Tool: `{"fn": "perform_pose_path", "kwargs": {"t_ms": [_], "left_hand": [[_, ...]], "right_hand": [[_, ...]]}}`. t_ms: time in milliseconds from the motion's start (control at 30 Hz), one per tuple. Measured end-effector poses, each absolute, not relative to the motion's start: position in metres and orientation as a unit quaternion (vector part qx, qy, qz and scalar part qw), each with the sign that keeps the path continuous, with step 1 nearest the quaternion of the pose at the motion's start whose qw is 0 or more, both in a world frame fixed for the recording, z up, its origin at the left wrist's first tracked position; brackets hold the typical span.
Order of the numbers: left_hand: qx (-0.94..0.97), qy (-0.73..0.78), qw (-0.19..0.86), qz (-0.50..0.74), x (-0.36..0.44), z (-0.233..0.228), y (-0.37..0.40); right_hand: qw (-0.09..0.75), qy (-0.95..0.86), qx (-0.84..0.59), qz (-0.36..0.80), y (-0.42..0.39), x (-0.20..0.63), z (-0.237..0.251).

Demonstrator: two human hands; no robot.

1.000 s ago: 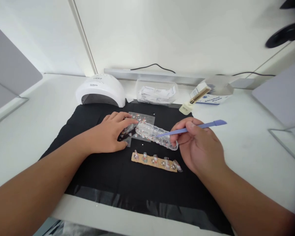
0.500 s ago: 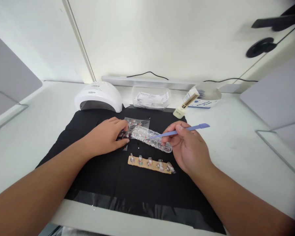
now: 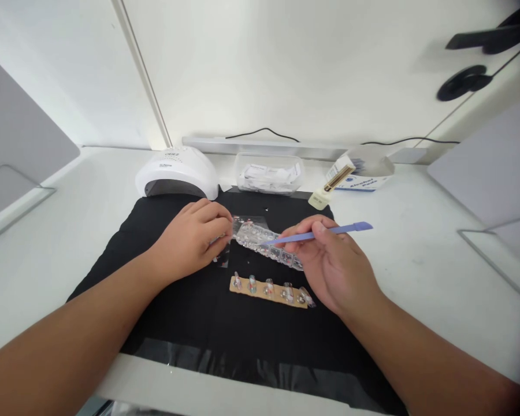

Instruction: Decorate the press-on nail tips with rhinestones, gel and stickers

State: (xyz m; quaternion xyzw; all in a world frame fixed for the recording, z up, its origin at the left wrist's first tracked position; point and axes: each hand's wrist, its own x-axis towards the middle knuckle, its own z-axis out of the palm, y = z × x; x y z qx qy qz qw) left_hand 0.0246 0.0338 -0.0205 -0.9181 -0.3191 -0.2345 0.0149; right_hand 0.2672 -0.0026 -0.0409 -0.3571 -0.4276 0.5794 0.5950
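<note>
My left hand [image 3: 192, 240] rests on the black mat [image 3: 190, 312], its fingertips pressing the left end of a clear compartment box of small gems [image 3: 260, 240] and the clear packet under it. A thin blue-violet stick [image 3: 320, 232] is pinched in my right hand [image 3: 331, 266], with its tip pointing left into the box. In front of the box lies a tan strip [image 3: 268, 287] carrying several clear nail tips.
A white nail lamp [image 3: 177, 172] stands at the mat's back left. Behind the mat are a clear tub of white packets [image 3: 268, 173], a small bottle [image 3: 325, 190] and a white-blue box [image 3: 366, 176]. Grey panels [image 3: 21, 144] flank the white desk.
My left hand's fingers have curled tighter over the box's left end. The stick's tip has moved further left along the box. The view has shifted slightly.
</note>
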Motion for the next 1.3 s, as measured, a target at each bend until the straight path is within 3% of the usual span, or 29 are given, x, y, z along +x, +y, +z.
{"fn": "perform_pose_path", "kwargs": {"t_ms": [333,667,1033,1300], "left_hand": [[-0.927,-0.199,0.087,-0.306,0.026,-0.019,0.033],[-0.916,-0.179,0.065,-0.352,0.029,-0.018,0.021],[-0.904,-0.207,-0.223,-0.299,0.013,-0.022,0.029],[-0.813,-0.185,-0.390,-0.391,0.020,-0.032,0.023]], "right_hand": [[0.621,-0.388,-0.315,0.604,-0.009,0.260,-0.040],[0.647,-0.418,-0.259,0.582,-0.010,0.267,-0.034],[0.678,-0.451,-0.221,0.537,-0.009,0.274,-0.028],[0.683,-0.457,-0.190,0.538,-0.012,0.276,-0.024]]}}
